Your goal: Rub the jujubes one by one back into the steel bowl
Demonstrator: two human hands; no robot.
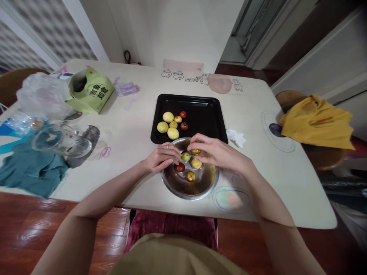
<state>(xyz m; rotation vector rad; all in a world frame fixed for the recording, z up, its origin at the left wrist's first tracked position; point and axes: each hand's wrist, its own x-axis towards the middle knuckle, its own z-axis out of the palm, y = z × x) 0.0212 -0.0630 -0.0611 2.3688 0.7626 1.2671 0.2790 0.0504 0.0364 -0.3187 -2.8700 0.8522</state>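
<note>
In the steel bowl (175, 184) by the table's (134, 130) near edge, the right hand (211, 151) curls about a mottled fruit (196, 152) and the left hand (163, 157) reaches a red fruit (180, 167) (whether either grips, I cannot tell), beside the black tray (204, 114).
</note>
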